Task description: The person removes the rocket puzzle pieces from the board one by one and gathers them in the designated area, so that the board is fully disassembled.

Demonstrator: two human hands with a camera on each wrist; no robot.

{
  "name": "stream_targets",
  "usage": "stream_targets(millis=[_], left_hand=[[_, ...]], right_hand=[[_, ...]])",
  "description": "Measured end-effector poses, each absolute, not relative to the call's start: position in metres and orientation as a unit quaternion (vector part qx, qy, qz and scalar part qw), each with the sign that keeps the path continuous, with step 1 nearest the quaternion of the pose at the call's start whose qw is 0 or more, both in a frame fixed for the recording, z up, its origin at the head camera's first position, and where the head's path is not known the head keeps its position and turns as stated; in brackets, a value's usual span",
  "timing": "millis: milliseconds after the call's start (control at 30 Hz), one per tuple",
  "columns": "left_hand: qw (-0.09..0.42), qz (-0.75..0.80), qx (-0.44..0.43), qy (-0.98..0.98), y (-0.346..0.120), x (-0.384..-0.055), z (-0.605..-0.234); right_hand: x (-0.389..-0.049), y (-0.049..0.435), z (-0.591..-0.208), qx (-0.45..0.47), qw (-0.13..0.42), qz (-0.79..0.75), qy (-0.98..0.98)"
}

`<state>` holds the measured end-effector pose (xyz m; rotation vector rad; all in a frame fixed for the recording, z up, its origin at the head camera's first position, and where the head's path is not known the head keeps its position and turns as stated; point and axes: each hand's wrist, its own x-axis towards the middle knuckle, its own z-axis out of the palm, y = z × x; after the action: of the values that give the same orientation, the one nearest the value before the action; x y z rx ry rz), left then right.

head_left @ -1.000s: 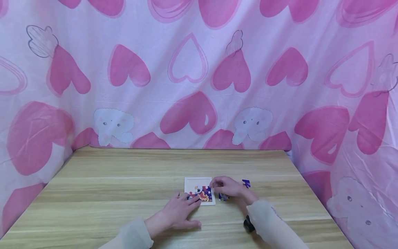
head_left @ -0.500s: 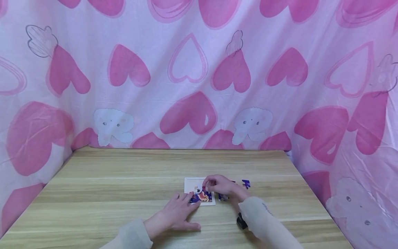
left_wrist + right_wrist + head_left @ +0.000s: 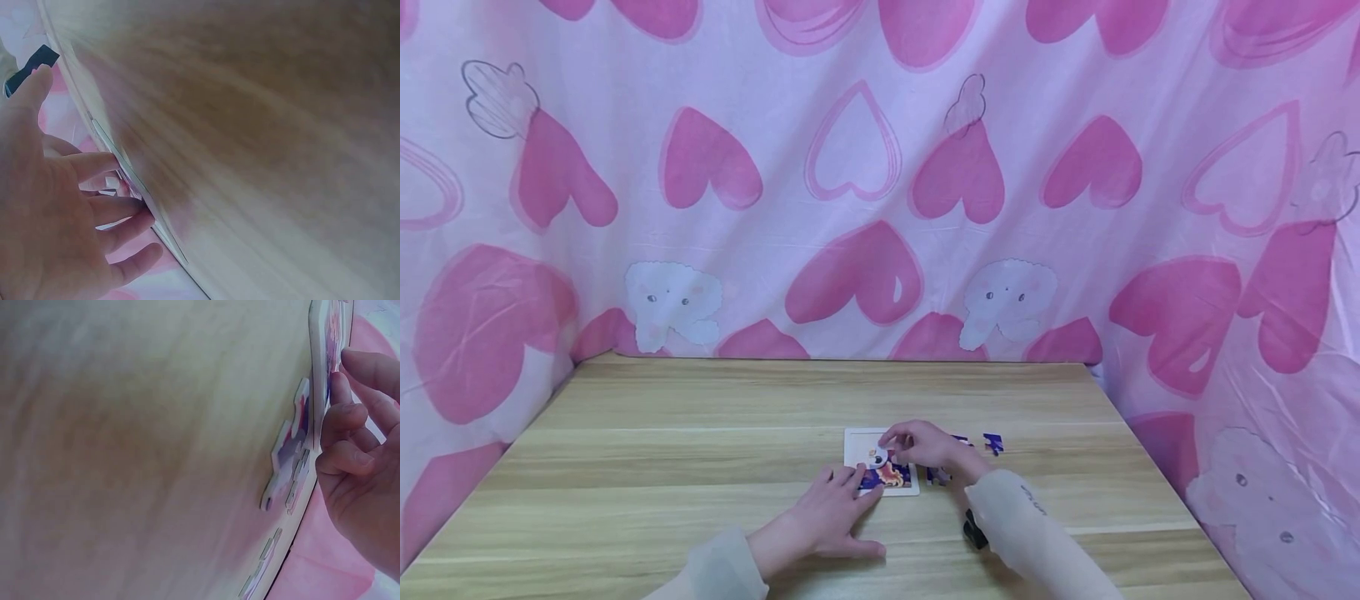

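A small white-framed jigsaw puzzle (image 3: 913,489) lies on the table, its picture showing purple, red and orange parts and a white area with a dark eye. My left hand (image 3: 831,512) rests with spread fingers on its lower left; in the left wrist view the fingertips of the left hand (image 3: 69,219) touch the board's edge. Over the puzzle's upper right my right hand (image 3: 925,443) pinches a puzzle piece, mostly hidden behind the fingers. The right wrist view shows thumb and forefinger of the right hand (image 3: 365,437) at the board, the other fingers curled.
Loose puzzle pieces lie right of the board: one by its edge (image 3: 937,476), a purple piece (image 3: 993,442) farther right, another partly behind the right hand. The wooden table (image 3: 662,450) ends at a pink heart-patterned curtain (image 3: 850,275). A black strap sits beneath the right sleeve.
My right hand has moved left from the board's right edge to over the picture. The left fingers shifted slightly, showing more purple beneath them. The loose piece behind the right wrist has come into view.
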<state>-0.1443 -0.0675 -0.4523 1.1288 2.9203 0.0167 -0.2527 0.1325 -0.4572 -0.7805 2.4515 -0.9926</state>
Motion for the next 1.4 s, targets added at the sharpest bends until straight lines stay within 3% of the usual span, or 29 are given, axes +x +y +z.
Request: stream_targets(millis=[700, 1067, 1400], left_hand=[[0.007, -0.008, 0.361, 0.932, -0.068, -0.145, -0.451], [-0.001, -0.011, 0.365, 0.931, -0.068, -0.146, -0.451], [-0.006, -0.007, 0.366, 0.931, -0.068, -0.145, -0.451]], right_hand=[[-0.257, 0.125, -0.455, -0.273, 0.212, -0.343, 0.874], [-0.257, 0.121, -0.449, -0.214, 0.256, -0.369, 0.867], [-0.257, 0.120, -0.450, -0.252, 0.224, -0.350, 0.874]])
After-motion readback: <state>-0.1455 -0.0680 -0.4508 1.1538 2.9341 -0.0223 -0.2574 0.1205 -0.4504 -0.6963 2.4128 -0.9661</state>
